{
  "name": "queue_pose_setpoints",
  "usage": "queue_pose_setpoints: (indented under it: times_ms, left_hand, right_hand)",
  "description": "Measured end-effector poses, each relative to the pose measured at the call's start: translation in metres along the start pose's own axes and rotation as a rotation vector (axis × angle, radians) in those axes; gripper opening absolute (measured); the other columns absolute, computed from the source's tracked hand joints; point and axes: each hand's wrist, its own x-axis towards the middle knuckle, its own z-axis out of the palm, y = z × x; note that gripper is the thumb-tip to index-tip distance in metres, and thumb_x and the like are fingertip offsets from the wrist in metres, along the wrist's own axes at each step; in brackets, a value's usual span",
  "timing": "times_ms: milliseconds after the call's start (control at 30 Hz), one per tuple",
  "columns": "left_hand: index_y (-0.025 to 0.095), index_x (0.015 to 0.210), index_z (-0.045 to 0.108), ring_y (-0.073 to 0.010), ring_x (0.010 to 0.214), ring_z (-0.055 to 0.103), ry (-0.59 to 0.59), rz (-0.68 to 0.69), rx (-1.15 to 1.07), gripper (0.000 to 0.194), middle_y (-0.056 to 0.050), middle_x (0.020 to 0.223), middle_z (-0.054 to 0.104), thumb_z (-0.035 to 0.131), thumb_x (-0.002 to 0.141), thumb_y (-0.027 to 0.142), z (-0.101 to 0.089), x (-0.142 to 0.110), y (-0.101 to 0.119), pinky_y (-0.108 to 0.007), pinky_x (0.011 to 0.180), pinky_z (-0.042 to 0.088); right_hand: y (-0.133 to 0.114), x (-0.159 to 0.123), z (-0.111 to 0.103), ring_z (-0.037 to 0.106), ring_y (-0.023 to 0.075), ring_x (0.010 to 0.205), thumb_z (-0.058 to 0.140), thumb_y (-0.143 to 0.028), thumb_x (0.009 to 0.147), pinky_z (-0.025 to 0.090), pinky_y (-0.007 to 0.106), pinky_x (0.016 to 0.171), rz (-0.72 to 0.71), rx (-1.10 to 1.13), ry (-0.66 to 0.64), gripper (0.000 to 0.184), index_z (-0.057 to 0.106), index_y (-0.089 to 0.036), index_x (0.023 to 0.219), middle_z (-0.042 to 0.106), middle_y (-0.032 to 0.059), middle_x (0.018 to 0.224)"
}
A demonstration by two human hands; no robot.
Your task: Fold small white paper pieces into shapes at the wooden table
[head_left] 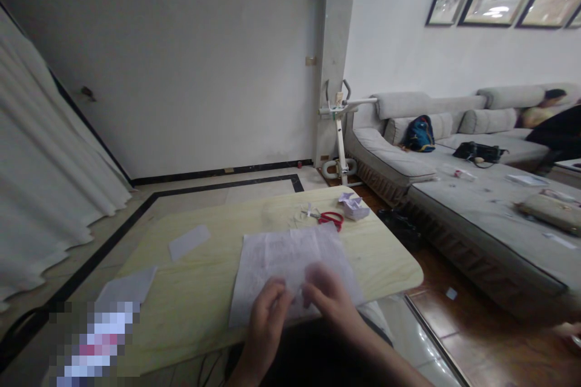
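My left hand [271, 309] and my right hand [327, 294] are held close together above the near edge of a large white paper sheet [285, 257] on the table. Fingers on both are curled in, thumbs toward each other, and motion blurs them. Whatever they pinch, if anything, is too small and blurred to name. Beyond the sheet lie red-handled scissors [331, 219], beside thin loose strands [299, 215]. Crumpled or folded pale paper [356, 208] sits at the far right corner.
The pale wooden table [213, 290] has rounded corners. A small paper piece [189, 242] and another sheet [127, 287] lie on its left. To the right stand a grey sofa [481, 205] with bags and a white exercise machine [340, 139]. A person [554, 115] is on the sofa.
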Motion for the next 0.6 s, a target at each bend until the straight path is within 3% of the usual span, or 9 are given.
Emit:
queue_pose_setpoints:
  times_ms: [133, 267, 433, 600]
  left_hand:
    - [0.021, 0.072, 0.065, -0.0225, 0.076, 0.063, -0.029, -0.014, 0.023, 0.024, -0.002, 0.073, 0.066, 0.060, 0.083, 0.042, 0.000, -0.002, -0.005, -0.029, 0.073, 0.051]
    - [0.021, 0.070, 0.065, -0.0208, 0.066, 0.062, -0.060, -0.091, 0.006, 0.030, -0.002, 0.066, 0.065, 0.058, 0.085, 0.046, 0.003, -0.005, -0.007, -0.027, 0.063, 0.051]
    - [0.020, 0.073, 0.067, -0.0206, 0.067, 0.064, -0.055, -0.060, -0.040, 0.030, -0.002, 0.065, 0.067, 0.059, 0.086, 0.046, 0.003, 0.001, -0.003, -0.028, 0.066, 0.052]
    - [0.016, 0.096, 0.070, -0.0223, 0.070, 0.070, 0.040, -0.153, -0.223, 0.039, -0.006, 0.076, 0.075, 0.065, 0.081, 0.051, 0.002, 0.007, -0.005, -0.034, 0.075, 0.054]
  right_hand:
    - [-0.001, -0.002, -0.003, 0.061, 0.0188, 0.082, 0.062, -0.024, 0.080, 0.050, 0.032, 0.079, -0.124, -0.183, 0.076, 0.025, 0.062, -0.021, 0.106, 0.064, 0.0045, 0.095]
    - [-0.001, -0.003, -0.005, 0.061, 0.0194, 0.084, 0.061, -0.022, 0.082, 0.049, 0.034, 0.083, -0.188, -0.260, 0.074, 0.025, 0.064, -0.021, 0.107, 0.065, 0.0057, 0.098]
    - [-0.005, -0.002, -0.003, 0.058, 0.0177, 0.073, 0.061, -0.024, 0.085, 0.047, 0.029, 0.070, -0.226, -0.257, 0.074, 0.005, 0.061, -0.019, 0.083, 0.063, 0.0027, 0.077]
    - [-0.008, -0.002, 0.000, 0.055, 0.0164, 0.069, 0.060, -0.022, 0.085, 0.044, 0.028, 0.066, -0.253, -0.239, 0.059, 0.012, 0.057, -0.019, 0.074, 0.061, 0.0014, 0.071]
